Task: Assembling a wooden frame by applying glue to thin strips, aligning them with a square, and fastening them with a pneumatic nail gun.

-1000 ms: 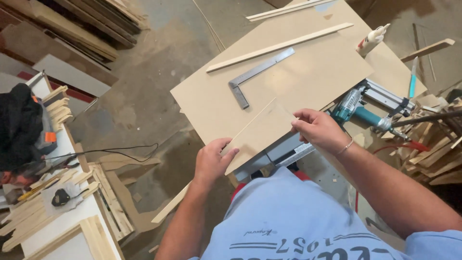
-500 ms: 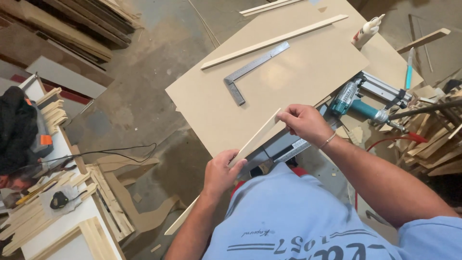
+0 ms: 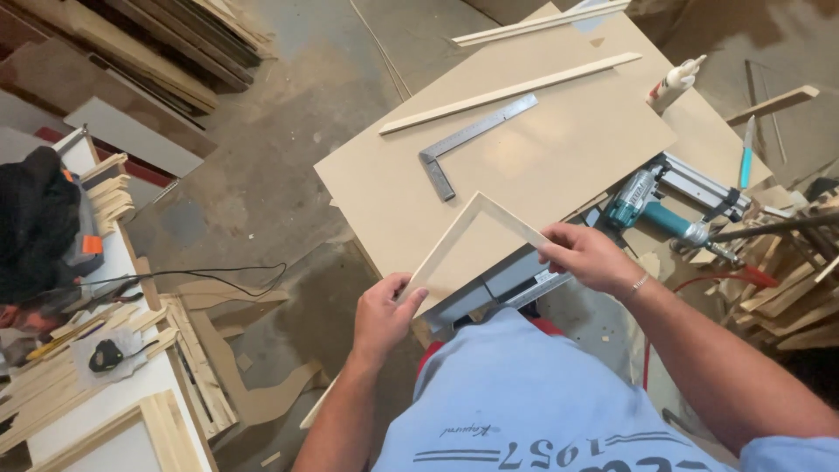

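The left hand (image 3: 382,316) grips the near corner of a pale wooden L-shaped frame piece (image 3: 472,238), thumb on top, while the right hand (image 3: 590,256) pinches the far end of its other arm; the two hands are apart, both clamped on the same piece, which is held just above the near edge of a large tan fibreboard panel (image 3: 559,149). On that panel, beyond the frame piece, lie a grey metal try square (image 3: 468,144) and a long thin strip of light wood (image 3: 511,92), apart from each other. Just right of the right hand, a teal and silver nail gun (image 3: 655,212) rests beside the panel's edge. A white glue tube (image 3: 675,83) lies at the panel's far right corner. Stacked wooden frames (image 3: 131,428) sit on a white bench at lower left.
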